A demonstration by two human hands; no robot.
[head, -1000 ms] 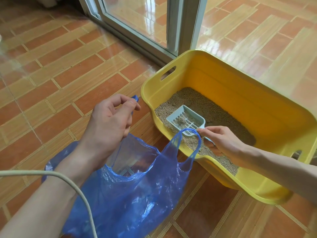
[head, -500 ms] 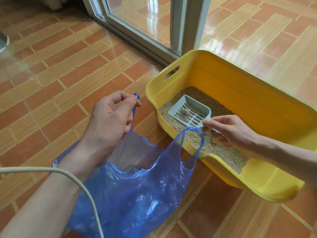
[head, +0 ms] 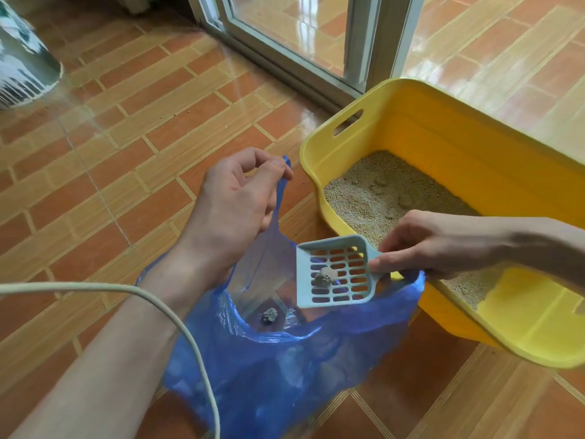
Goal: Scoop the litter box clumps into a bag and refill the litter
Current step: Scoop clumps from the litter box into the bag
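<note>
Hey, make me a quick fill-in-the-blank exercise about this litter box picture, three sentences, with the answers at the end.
1. The left hand pinches a handle of the ____ plastic bag.
2. The right hand holds the scoop over the bag's ____.
3. One grey ____ lies on the scoop's slotted floor.
4. The litter box is ____ in colour.

Missing words: blue; opening; clump; yellow

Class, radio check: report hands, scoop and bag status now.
Left hand pinches bag handle, mouth open. Right hand holds scoop over bag, one clump aboard. Another clump inside bag. Nothing in the way.
</note>
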